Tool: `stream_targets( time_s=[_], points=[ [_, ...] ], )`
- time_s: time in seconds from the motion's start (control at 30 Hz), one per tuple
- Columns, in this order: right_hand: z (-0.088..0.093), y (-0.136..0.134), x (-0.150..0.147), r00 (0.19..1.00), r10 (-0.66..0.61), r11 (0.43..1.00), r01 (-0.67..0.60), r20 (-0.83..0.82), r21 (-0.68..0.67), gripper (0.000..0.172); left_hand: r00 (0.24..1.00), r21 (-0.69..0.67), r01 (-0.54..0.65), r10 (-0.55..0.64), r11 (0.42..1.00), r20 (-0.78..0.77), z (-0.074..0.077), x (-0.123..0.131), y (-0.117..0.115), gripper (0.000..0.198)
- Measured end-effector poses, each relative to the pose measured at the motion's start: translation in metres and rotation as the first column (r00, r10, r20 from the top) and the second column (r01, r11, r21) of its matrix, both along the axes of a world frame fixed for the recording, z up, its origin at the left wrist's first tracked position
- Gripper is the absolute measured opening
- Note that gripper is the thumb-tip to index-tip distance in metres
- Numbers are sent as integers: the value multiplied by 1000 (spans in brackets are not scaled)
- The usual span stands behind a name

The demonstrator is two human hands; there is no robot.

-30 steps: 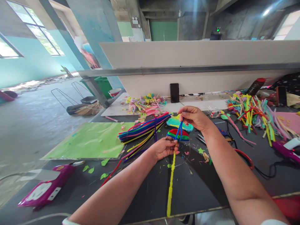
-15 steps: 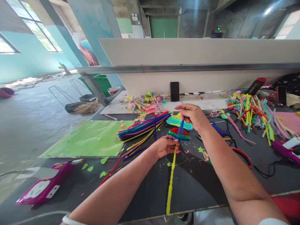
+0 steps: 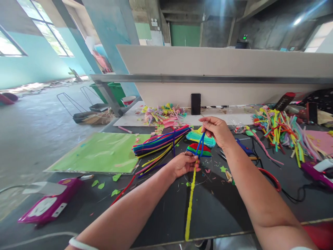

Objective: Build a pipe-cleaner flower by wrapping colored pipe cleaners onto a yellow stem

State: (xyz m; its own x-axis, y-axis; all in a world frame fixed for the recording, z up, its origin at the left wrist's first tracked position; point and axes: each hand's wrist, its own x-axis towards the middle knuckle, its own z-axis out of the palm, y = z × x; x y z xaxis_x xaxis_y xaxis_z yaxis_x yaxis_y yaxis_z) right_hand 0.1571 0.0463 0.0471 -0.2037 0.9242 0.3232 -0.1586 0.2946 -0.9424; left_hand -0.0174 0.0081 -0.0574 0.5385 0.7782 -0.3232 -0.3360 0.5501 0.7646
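My left hand (image 3: 185,164) pinches the joint where a blue pipe cleaner (image 3: 200,145) meets a fuzzy yellow pipe cleaner (image 3: 191,201). The yellow length hangs toward the table's front edge. Above it, my right hand (image 3: 215,131) is closed on the top of the blue pipe cleaner, whose strands stretch as a narrow loop between both hands. Just behind lies a striped red, green and blue pipe-cleaner piece (image 3: 207,152), partly covered by the blue strands. Beyond that is a turquoise piece with yellow (image 3: 210,141), partly hidden by my right hand.
A bundle of long pipe cleaners (image 3: 156,144) and a green sheet (image 3: 96,152) lie to the left. Purple power strips (image 3: 52,201) sit at both sides. Cut pipe-cleaner pieces (image 3: 275,128) are heaped at right. A phone (image 3: 195,104) leans against the white board (image 3: 208,62).
The camera view has shifted slightly, so the scene sits a little lower and further right. Both hands keep their grips, with the blue loop still stretched between them.
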Motion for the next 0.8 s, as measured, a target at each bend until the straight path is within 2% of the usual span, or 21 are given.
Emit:
stream_targets(
  time_s=[0.27, 0.37, 0.43, 0.53, 0.6, 0.67, 0.7, 0.77, 0.8],
  points=[
    [4, -2, 6, 991, 59, 998, -63, 120, 30, 35, 997, -16, -66, 67, 998, 36, 4, 1, -1, 12],
    [12, -8, 13, 977, 86, 994, -99, 197, 55, 52, 994, -21, -98, 99, 995, 54, 4, 1, 0, 11],
    [12, -13, 18, 982, 34, 994, -53, 185, 95, 63, 990, -24, -121, 123, 992, 75, 3, 1, 1, 12],
    [-11, -17, 26, 979, -202, 971, 197, 22, 137, 60, 985, -25, -150, 151, 988, 88, 3, 0, 3, 12],
    [-38, -19, 26, 943, -330, 942, 331, -37, 58, 57, 983, -24, -162, 164, 986, 88, 3, -1, 3, 12],
    [-64, -23, 21, 926, -379, 925, 379, 10, -42, 56, 982, -18, -164, 165, 986, 92, 3, -1, 4, 11],
    [-74, -26, 17, 943, -328, 940, 331, 51, -84, 54, 982, -13, -162, 163, 987, 97, 3, -1, 4, 10],
    [-85, -32, 6, 989, -115, 980, 128, 94, -153, 50, 981, -7, -159, 159, 987, 107, 3, -1, 4, 10],
    [-86, -34, 1, 996, -9, 981, 27, 93, -192, 48, 981, -5, -159, 158, 987, 111, 3, -1, 3, 10]
  ],
)
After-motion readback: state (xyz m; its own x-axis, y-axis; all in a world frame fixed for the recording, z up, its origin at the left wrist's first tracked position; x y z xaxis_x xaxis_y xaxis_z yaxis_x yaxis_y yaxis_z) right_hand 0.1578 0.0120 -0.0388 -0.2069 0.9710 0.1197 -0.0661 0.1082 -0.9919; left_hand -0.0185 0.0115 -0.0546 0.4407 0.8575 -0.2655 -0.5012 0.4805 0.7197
